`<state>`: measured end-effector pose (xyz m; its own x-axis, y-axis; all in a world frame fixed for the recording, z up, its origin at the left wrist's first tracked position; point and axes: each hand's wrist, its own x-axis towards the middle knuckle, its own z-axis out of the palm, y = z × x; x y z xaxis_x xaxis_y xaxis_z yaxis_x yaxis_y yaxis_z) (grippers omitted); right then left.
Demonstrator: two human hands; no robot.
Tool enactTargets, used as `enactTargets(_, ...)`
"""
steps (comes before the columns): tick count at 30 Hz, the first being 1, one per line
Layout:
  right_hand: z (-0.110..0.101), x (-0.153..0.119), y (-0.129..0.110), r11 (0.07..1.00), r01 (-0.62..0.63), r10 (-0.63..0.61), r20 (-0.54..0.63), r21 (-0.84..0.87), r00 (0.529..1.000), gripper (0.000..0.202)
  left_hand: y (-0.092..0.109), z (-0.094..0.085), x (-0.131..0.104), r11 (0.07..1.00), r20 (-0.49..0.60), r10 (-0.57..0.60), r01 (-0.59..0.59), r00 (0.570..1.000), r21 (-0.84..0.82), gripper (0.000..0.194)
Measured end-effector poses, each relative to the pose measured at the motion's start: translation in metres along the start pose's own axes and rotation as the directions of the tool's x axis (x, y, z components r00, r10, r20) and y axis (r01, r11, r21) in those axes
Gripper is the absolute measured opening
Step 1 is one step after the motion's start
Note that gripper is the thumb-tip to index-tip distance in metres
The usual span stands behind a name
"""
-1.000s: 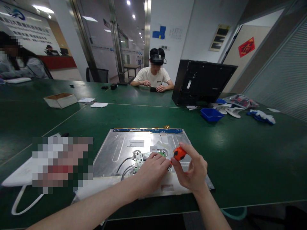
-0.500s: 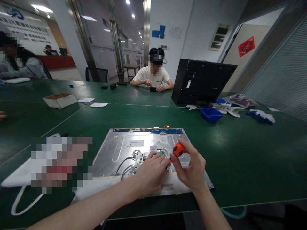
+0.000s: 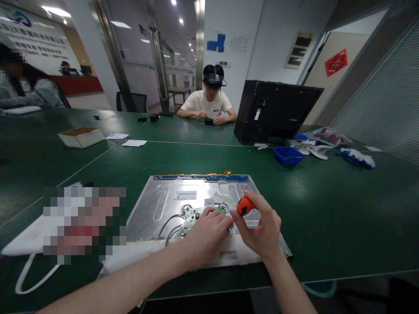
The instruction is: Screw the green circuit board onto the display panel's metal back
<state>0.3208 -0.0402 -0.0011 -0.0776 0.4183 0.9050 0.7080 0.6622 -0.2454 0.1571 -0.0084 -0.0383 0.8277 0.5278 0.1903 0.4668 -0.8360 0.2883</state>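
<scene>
A silver metal panel [image 3: 166, 196] lies on the green table, with a blue circuit strip [image 3: 203, 178] along its far edge. Near the panel's middle is a green-and-white circuit board [image 3: 190, 214] with dark cables at its left. My right hand [image 3: 262, 224] grips the orange and black handle of a screwdriver [image 3: 245, 206] between thumb and fingers. Over the board, my left hand [image 3: 209, 231] has its fingers curled together beside the screwdriver's lower end; what they hold, if anything, is hidden. The screwdriver's tip is hidden too.
A blue tray [image 3: 288, 155] and a black monitor housing [image 3: 281, 113] stand at the back right. An open box [image 3: 81, 138] is at the left. Across the table sits a person [image 3: 209, 102]; a white case [image 3: 29, 235] lies at the near left.
The orange handle has turned slightly in my right hand, its black patches showing differently. My left hand has barely moved. A hand at the left edge has gone out of view.
</scene>
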Motion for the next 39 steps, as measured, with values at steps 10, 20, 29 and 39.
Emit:
enactTargets(10, -0.0012, -0.0069, 0.0019, 0.999, -0.026, 0.026, 0.026, -0.018, 0.999, 0.054, 0.0043, -0.0107, -0.0031, 0.996, -0.061, -0.002, -0.004, 0.998, -0.090, 0.025)
enactTargets(20, 0.0003, -0.0051, 0.0041, 0.998, 0.003, -0.003, -0.007, -0.061, 1.000, 0.052, 0.0028, -0.0082, -0.0024, 0.994, -0.065, 0.004, -0.011, 0.998, -0.105, 0.026)
enactTargets(29, 0.0017, -0.0053, 0.0052, 0.998, 0.014, -0.014, -0.011, -0.058, 1.000, 0.056, 0.0038, -0.0090, -0.0028, 0.994, -0.075, 0.011, -0.020, 0.997, -0.112, 0.025)
enactTargets(39, 0.0021, -0.0042, 0.0060, 0.999, 0.008, -0.008, -0.001, -0.048, 1.000, 0.057, 0.0031, -0.0083, -0.0025, 0.995, -0.059, -0.001, -0.005, 0.998, -0.100, 0.021)
